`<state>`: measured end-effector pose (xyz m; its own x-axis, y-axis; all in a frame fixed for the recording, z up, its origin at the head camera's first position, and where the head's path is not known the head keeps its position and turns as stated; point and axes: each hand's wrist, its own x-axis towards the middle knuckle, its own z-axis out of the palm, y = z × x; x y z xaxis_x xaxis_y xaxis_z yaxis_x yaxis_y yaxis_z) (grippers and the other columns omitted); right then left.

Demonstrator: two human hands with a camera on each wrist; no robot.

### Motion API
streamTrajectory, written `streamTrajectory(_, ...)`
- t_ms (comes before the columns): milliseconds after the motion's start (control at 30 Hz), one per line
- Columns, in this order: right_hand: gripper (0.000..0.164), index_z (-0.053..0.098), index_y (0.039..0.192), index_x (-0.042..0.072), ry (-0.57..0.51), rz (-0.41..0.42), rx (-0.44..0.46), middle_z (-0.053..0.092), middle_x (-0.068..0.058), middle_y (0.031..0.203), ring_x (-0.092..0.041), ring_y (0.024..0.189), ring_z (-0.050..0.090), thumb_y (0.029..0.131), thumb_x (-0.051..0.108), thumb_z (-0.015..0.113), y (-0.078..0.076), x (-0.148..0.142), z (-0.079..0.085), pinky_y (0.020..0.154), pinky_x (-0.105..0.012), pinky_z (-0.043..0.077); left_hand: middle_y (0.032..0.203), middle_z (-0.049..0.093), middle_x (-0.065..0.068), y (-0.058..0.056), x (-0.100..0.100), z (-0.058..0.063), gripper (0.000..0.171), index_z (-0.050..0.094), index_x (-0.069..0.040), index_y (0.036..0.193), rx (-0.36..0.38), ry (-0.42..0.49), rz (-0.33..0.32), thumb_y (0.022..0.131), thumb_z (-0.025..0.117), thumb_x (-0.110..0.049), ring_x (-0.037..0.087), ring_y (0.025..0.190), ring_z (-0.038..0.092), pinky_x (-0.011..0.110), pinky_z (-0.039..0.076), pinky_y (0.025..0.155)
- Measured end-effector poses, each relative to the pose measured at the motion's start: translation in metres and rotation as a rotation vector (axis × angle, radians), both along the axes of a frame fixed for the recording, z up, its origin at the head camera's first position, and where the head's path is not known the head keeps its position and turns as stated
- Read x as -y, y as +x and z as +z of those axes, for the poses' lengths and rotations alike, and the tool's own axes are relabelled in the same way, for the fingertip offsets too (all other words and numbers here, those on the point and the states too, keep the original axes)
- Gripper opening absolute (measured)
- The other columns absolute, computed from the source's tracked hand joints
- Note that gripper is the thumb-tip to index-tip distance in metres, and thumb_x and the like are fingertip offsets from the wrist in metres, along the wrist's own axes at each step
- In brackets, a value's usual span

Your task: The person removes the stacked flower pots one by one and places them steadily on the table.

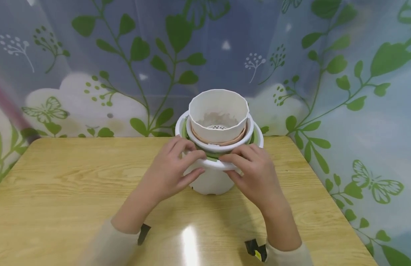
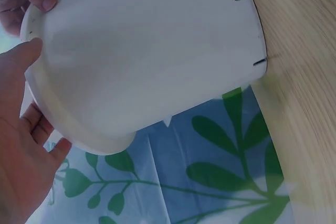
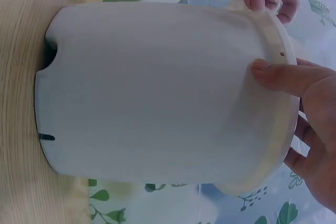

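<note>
A large white flowerpot (image 1: 212, 181) stands upright on the table, with a stack of smaller pots nested in it. On top is a cream pot (image 1: 218, 133) with a scalloped rim, brownish smudges inside and a perforated bottom. Around it show a peach rim, another white rim and some green. My left hand (image 1: 168, 168) pinches the near left of the large pot's rim, thumb below and fingers over it. At the near right, my right hand (image 1: 253, 171) grips the same rim likewise. Both wrist views show the pot's smooth side and the notches at its base.
The pots are on a light wood-grain table (image 1: 92, 177), near its back edge. Behind and to the right hangs a cloth (image 1: 225, 62) printed with green leaves and butterflies. Small black pieces (image 1: 255, 249) show at both sleeve cuffs.
</note>
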<state>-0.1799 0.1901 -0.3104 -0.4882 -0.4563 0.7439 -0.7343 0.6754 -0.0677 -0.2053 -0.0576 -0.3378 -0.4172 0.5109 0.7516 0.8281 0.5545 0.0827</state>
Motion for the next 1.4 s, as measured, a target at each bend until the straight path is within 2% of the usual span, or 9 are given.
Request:
streamTrajectory(167,0.028,0.077,0.098,0.019,0.006,0.028,0.010,0.066,0.004,0.093,-0.019,0.087,0.059,0.073,0.011,0.086,0.003,0.005,-0.001,0.072,-0.037,0.047,0.101,0.056,0.005,0.007,0.011,-0.001,0.016,0.068,-0.020,0.110,-0.047,-0.001,0.020,0.094,0.067,-0.019,0.027,0.099,0.052,0.039,0.043,0.093)
streamTrajectory(300,0.026,0.077,0.097,0.020,0.017,0.033,0.011,0.066,0.004,0.094,-0.019,0.087,0.058,0.074,0.012,0.086,0.005,0.007,0.000,0.075,-0.037,0.047,0.096,0.056,0.005,0.011,0.017,0.000,0.017,0.070,-0.020,0.105,-0.098,0.001,0.037,0.095,0.061,-0.010,0.028,0.096,0.053,0.039,0.045,0.088)
streamTrajectory(400,0.026,0.077,0.096,0.019,0.021,0.041,0.015,0.065,0.003,0.093,-0.020,0.085,0.056,0.073,0.014,0.088,0.007,0.007,0.002,0.076,-0.036,0.047,0.094,0.056,0.005,0.013,0.020,0.003,0.017,0.071,-0.018,0.101,-0.136,0.016,0.021,0.094,0.059,-0.008,0.027,0.092,0.054,0.039,0.046,0.084)
streamTrajectory(500,0.026,0.077,0.095,0.019,0.021,0.050,0.020,0.065,0.003,0.092,-0.020,0.085,0.056,0.072,0.016,0.089,0.010,0.008,0.003,0.077,-0.035,0.047,0.093,0.057,0.005,0.015,0.025,0.006,0.015,0.070,-0.017,0.099,-0.137,0.021,0.002,0.093,0.060,-0.008,0.027,0.092,0.055,0.040,0.047,0.084)
streamTrajectory(600,0.025,0.077,0.095,0.019,0.024,0.061,0.024,0.065,0.004,0.093,-0.020,0.086,0.057,0.073,0.017,0.089,0.012,0.011,0.003,0.076,-0.035,0.047,0.095,0.058,0.005,0.018,0.030,0.006,0.012,0.069,-0.016,0.100,-0.102,0.008,-0.005,0.091,0.064,-0.011,0.027,0.094,0.055,0.041,0.046,0.086)
streamTrajectory(733,0.025,0.077,0.094,0.021,0.026,0.083,0.009,0.064,0.005,0.091,-0.018,0.083,0.057,0.072,0.017,0.088,0.014,0.015,0.004,0.073,-0.035,0.047,0.096,0.058,0.005,0.021,0.036,0.007,0.017,0.067,-0.016,0.100,-0.076,0.001,-0.014,0.084,0.072,-0.017,0.028,0.095,0.054,0.043,0.043,0.088)
streamTrajectory(933,0.025,0.077,0.093,0.021,0.027,0.146,-0.002,0.063,0.006,0.090,-0.016,0.085,0.058,0.071,0.017,0.089,0.018,0.023,0.005,0.072,-0.034,0.048,0.094,0.057,0.003,0.027,0.044,0.005,0.017,0.066,-0.015,0.098,-0.092,0.026,-0.029,0.083,0.071,-0.023,0.027,0.092,0.052,0.045,0.041,0.085)
streamTrajectory(1267,0.031,0.076,0.098,0.020,0.039,0.287,-0.003,0.065,0.007,0.092,-0.013,0.086,0.058,0.071,0.027,0.089,0.030,0.033,0.013,0.078,-0.031,0.047,0.091,0.054,0.000,0.040,0.063,0.008,0.017,0.067,-0.016,0.095,-0.091,0.025,-0.046,0.078,0.070,-0.019,0.023,0.088,0.051,0.045,0.039,0.084)
streamTrajectory(1400,0.029,0.076,0.097,0.019,0.040,0.305,-0.022,0.065,0.008,0.089,-0.013,0.084,0.060,0.072,0.026,0.088,0.035,0.038,0.015,0.077,-0.031,0.048,0.091,0.055,-0.001,0.043,0.068,0.009,0.018,0.067,-0.017,0.093,-0.105,0.018,-0.059,0.077,0.074,-0.019,0.023,0.089,0.052,0.044,0.040,0.083)
